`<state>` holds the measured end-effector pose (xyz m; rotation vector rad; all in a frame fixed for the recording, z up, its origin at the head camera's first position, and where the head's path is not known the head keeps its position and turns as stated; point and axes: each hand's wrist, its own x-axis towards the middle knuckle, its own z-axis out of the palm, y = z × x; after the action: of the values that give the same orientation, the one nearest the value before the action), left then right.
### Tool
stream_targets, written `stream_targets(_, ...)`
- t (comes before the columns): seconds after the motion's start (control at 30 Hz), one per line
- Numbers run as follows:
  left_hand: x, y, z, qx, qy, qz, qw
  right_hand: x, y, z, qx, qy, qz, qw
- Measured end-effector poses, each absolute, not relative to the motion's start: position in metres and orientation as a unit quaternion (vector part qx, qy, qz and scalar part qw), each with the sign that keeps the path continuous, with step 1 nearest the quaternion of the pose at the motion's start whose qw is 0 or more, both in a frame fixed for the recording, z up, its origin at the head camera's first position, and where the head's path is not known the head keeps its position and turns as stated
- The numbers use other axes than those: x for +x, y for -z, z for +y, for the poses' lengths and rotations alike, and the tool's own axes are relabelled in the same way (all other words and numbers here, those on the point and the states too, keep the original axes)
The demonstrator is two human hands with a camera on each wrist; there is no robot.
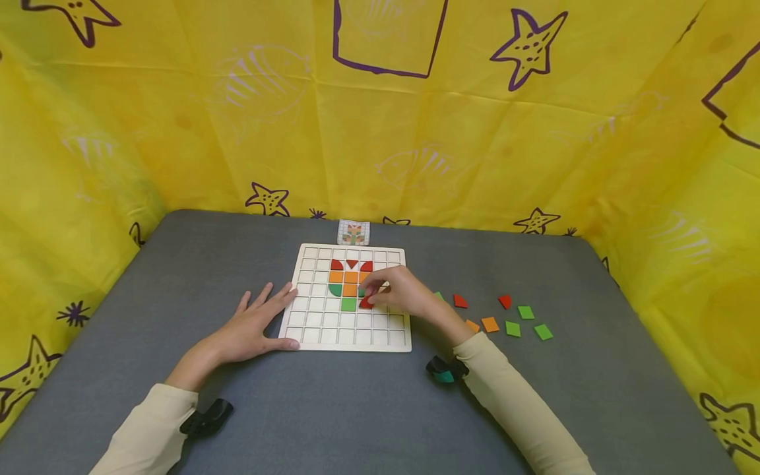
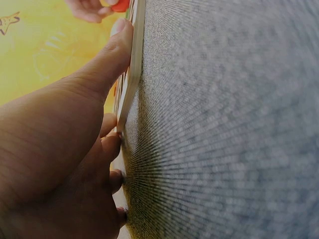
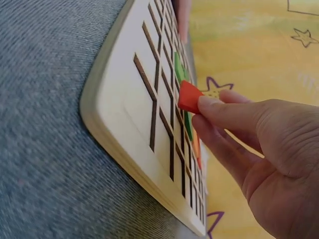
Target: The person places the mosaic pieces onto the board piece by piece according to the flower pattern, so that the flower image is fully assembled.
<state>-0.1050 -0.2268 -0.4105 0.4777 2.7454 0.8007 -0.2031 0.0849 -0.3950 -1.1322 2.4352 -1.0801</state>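
Right hand (image 1: 404,295) pinches red tile (image 3: 189,97) by corner, over grid board (image 1: 309,330) just right of green square. Left hand (image 1: 255,323) flat, fingers spread, steadying board's left edge on bench (image 1: 356,409). Tile likely light, stiff, thin; best gripped at edges.

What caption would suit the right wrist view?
Right hand pinches a red piece just above the wooden grid board on the grey table.

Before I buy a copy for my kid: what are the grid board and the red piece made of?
The grid board looks like pale unfinished wood, with dark, possibly burnt-in grooves. The red piece pinched by the right hand is thin with a matte finish, perhaps painted wood or foam.
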Motion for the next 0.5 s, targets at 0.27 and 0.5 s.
stream_targets(0.27, -0.1051, 0.4108, -0.2265, 0.166, -0.277, 0.939, 0.119, -0.2025, 0.396, 0.0823, -0.387, 0.364, 0.837, 0.129)
stream_targets(0.5, -0.1053, 0.4102, -0.2265, 0.167, -0.277, 0.939, 0.12, -0.203, 0.3976, 0.0812, -0.392, 0.364, 0.834, 0.136)
